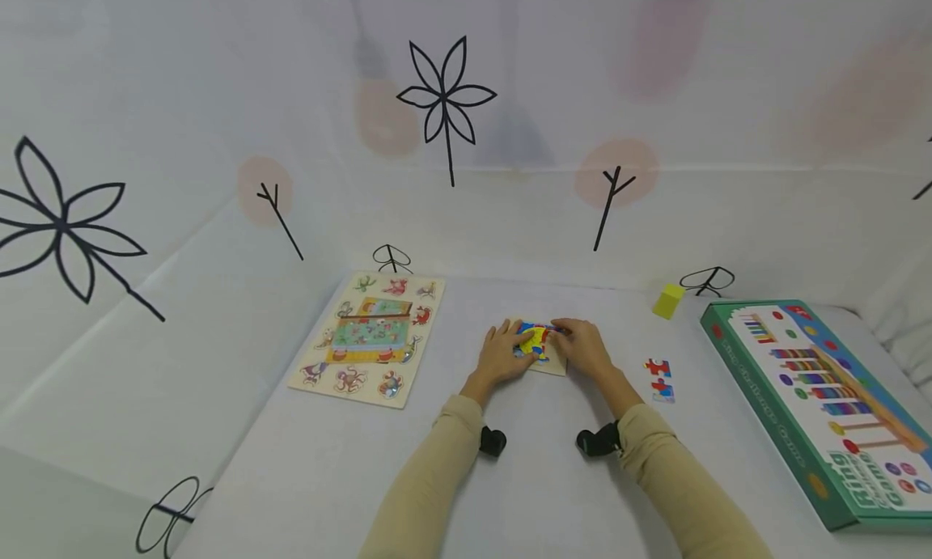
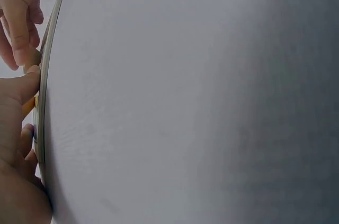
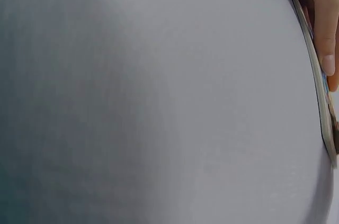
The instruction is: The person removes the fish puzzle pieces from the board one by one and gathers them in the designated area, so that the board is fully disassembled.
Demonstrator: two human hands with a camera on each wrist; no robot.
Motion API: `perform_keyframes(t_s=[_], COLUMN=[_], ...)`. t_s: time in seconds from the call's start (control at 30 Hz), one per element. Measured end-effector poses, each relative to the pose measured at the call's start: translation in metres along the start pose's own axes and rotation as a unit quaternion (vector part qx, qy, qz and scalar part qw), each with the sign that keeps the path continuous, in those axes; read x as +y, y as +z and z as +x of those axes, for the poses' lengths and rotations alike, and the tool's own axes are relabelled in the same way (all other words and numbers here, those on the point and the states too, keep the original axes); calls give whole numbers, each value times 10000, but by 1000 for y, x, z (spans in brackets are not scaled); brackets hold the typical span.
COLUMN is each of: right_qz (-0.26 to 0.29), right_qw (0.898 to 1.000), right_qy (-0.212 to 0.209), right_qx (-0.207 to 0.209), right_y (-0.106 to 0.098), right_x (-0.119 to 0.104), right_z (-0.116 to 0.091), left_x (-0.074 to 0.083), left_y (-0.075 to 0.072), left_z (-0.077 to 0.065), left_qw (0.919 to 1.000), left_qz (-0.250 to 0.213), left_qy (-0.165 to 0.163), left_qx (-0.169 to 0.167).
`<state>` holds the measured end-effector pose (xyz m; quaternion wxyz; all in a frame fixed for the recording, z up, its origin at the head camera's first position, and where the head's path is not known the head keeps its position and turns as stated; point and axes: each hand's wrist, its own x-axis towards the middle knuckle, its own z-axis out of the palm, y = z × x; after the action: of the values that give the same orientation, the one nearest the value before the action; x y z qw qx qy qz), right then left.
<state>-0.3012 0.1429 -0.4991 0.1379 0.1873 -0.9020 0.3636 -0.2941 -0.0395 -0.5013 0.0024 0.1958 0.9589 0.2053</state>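
Observation:
A small wooden jigsaw board (image 1: 551, 368) with a bright yellow, blue and red picture lies on the table between the hands. My left hand (image 1: 502, 354) rests over its left side, fingers spread and thumb on the picture. At the right side, my right hand (image 1: 585, 347) bends its fingers down and pinches a puzzle piece (image 2: 32, 59), whose tan edge shows at the fingertips in the left wrist view. Much of the picture is hidden under the hands. The right wrist view catches only the board's edge (image 3: 316, 70) and some fingers.
Two loose red and blue puzzle pieces (image 1: 658, 368) lie right of the right hand. Behind them stands a yellow-green block (image 1: 667, 301). A green-edged game box (image 1: 823, 405) occupies the far right. At left lies a wooden board with sea animals (image 1: 371, 340).

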Motion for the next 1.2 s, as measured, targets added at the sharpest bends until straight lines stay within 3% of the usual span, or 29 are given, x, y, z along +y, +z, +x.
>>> perform_keyframes(t_s=[0.37,0.63,1.0,1.2], right_qz=[684,1301,1059,1066], right_qw=[9939,9762,9878,9884], right_qy=[850,1720,1114,1050], right_qx=[139,210,233,248], right_y=[-3,-6,-9,-24], right_x=[2,-2,1,10], right_z=[-1,4,-3,-10], left_x=[0,0,2,-4], left_y=[0,0,-3,2], left_z=[1,1,-1,4], left_qw=[10000,10000,10000,9996], left_qz=[-13,-14,-22,-248], left_qy=[-16,17,26,17], left_qx=[-48,-14,24,-95])
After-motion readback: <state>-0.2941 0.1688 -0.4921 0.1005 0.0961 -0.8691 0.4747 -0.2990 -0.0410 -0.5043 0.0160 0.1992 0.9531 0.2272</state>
